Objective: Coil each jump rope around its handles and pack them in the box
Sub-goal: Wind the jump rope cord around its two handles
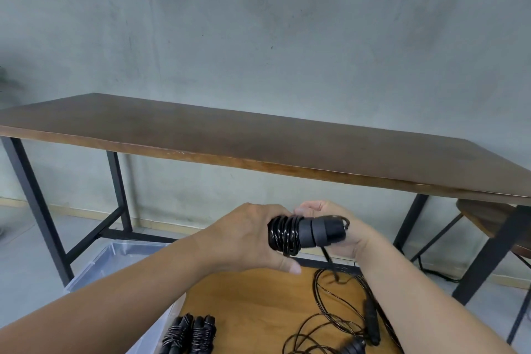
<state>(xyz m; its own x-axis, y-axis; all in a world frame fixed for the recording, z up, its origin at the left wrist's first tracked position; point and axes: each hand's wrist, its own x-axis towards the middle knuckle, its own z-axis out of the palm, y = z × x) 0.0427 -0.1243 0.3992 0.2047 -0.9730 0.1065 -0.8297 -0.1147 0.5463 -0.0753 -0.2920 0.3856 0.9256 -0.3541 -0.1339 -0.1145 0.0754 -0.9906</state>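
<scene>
A coiled jump rope (304, 234) is gripped above the bench (247, 302) between both hands, left hand (247, 238) curled round its coils, right hand (342, 227) clasping its handles.

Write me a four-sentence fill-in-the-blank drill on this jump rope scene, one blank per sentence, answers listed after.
1. The rope bundle held between the left hand and right hand is coloured ____.
2. The clear plastic box stands on the ____.
3. The finished coiled ropes number ____.
4. The loose uncoiled rope lies on a light ____ surface.

Answers: black; floor; two; wooden
</scene>
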